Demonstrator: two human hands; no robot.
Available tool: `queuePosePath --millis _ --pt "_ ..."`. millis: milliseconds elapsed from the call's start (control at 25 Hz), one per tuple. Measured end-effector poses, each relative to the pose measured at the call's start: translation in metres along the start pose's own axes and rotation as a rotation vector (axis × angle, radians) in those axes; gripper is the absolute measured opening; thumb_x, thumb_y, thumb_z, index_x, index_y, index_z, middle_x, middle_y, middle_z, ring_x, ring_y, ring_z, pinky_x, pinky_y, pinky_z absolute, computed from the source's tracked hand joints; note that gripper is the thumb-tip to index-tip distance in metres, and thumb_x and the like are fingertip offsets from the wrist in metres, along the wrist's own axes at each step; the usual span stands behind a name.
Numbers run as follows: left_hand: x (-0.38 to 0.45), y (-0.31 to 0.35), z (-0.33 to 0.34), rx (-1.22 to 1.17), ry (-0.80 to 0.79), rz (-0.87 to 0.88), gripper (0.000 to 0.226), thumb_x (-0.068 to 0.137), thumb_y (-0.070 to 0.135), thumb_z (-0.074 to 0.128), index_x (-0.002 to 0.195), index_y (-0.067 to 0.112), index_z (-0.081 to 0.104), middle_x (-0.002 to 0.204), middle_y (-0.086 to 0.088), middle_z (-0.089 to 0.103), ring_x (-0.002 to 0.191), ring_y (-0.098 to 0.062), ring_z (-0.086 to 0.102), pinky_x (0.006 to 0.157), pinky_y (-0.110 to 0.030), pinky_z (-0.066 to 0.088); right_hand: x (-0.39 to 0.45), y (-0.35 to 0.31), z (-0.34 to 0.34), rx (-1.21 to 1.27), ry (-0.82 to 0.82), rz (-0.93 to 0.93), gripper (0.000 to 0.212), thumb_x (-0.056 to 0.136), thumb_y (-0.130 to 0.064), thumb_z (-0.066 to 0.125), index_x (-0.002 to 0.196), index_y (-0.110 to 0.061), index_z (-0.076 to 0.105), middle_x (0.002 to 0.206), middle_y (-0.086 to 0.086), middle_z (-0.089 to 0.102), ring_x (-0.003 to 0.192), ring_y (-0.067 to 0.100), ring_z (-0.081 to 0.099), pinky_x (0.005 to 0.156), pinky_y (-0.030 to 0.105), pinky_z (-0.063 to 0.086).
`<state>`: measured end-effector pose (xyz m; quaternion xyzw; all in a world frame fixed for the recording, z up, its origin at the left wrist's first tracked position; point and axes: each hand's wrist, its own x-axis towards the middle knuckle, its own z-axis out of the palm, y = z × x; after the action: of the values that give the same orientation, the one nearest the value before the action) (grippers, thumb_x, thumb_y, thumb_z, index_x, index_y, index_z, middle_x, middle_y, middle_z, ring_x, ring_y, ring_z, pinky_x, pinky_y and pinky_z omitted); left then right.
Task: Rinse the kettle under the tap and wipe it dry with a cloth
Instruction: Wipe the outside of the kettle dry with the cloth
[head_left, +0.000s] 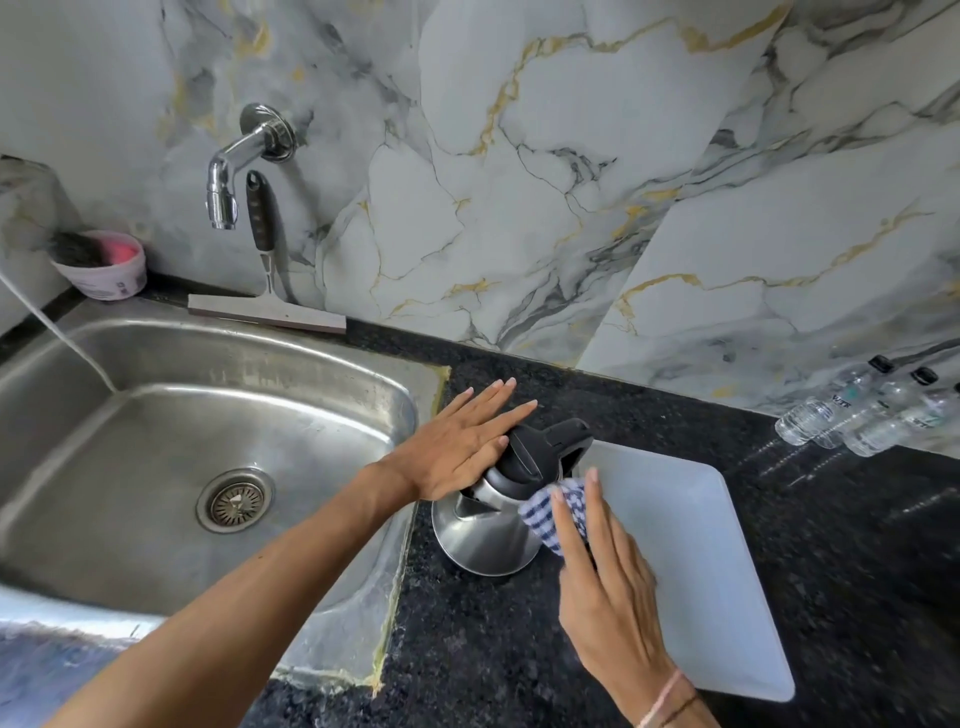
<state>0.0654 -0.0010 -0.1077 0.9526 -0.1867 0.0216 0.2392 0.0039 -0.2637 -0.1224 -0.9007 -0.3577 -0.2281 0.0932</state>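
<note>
A steel kettle (483, 530) with a black lid and handle stands on the dark counter, just right of the sink. My left hand (457, 441) lies flat on its lid, fingers stretched out and apart. My right hand (602, 566) presses a blue-and-white checked cloth (556, 512) against the kettle's right side. The wall tap (228, 176) is up at the left, above the sink, and no water comes from its spout.
The steel sink (156, 364) fills the left, with a thin hose hanging into it. A squeegee (265, 291) leans on the marble wall. A pink tub (104, 265) sits at the corner. A white board (701, 571) lies right of the kettle. Water bottles (857, 410) lie far right.
</note>
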Motion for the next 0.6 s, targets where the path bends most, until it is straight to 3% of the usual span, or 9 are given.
queuePosePath --millis 120,240,400,440,520,600 --pt "-0.001 0.000 0.000 -0.036 -0.023 0.003 0.057 0.108 0.042 0.013 0.163 0.032 0.003 0.174 -0.001 -0.007 0.160 -0.013 -0.010 0.131 -0.042 -0.005 0.032 -0.018 0.013 0.087 0.012 -0.012 0.089 0.089 -0.014 0.056 0.168 -0.011 0.014 0.177 0.019 0.001 0.160 0.035 0.024 0.118 0.044 0.040" --pt "0.000 -0.002 0.001 -0.049 -0.025 -0.003 0.058 0.108 0.043 0.010 0.163 0.031 -0.001 0.173 0.002 -0.007 0.159 -0.010 -0.011 0.131 -0.041 -0.005 0.036 -0.021 0.031 0.080 -0.034 0.076 0.098 0.081 -0.031 0.065 0.164 -0.003 0.023 0.172 0.029 0.011 0.163 0.039 0.014 0.126 0.054 0.031" --pt "0.000 -0.004 0.003 -0.075 -0.026 -0.003 0.057 0.108 0.044 0.010 0.163 0.033 -0.002 0.173 0.003 -0.007 0.159 -0.008 -0.011 0.130 -0.037 -0.007 0.027 -0.022 0.043 0.096 -0.032 0.138 0.104 0.079 -0.016 0.060 0.167 -0.006 0.004 0.173 0.030 -0.003 0.164 0.036 -0.006 0.135 0.037 0.004" --pt "0.000 -0.005 0.003 -0.080 -0.027 -0.001 0.057 0.108 0.044 0.010 0.163 0.033 -0.002 0.173 0.004 -0.007 0.159 -0.007 -0.011 0.130 -0.036 -0.007 0.022 -0.023 0.046 0.057 -0.032 0.134 0.106 0.080 -0.011 0.063 0.166 -0.004 0.002 0.171 0.034 0.003 0.164 0.038 -0.004 0.134 0.037 0.006" --pt "0.000 -0.006 0.003 -0.087 -0.029 0.000 0.056 0.110 0.042 0.012 0.163 0.034 -0.002 0.173 0.004 -0.007 0.159 -0.007 -0.011 0.130 -0.036 -0.007 0.006 -0.023 0.045 -0.004 -0.073 0.145 0.116 0.077 -0.002 0.077 0.165 -0.003 0.003 0.168 0.034 0.010 0.160 0.043 0.013 0.126 0.039 0.027" --pt "0.000 -0.006 0.004 -0.091 -0.030 0.003 0.055 0.110 0.040 0.014 0.163 0.034 -0.002 0.173 0.004 -0.007 0.159 -0.007 -0.011 0.131 -0.037 -0.006 -0.017 -0.015 0.037 -0.034 -0.128 0.194 0.125 0.069 0.006 0.085 0.165 -0.005 0.005 0.172 0.029 -0.004 0.155 0.046 0.024 0.113 0.046 0.048"
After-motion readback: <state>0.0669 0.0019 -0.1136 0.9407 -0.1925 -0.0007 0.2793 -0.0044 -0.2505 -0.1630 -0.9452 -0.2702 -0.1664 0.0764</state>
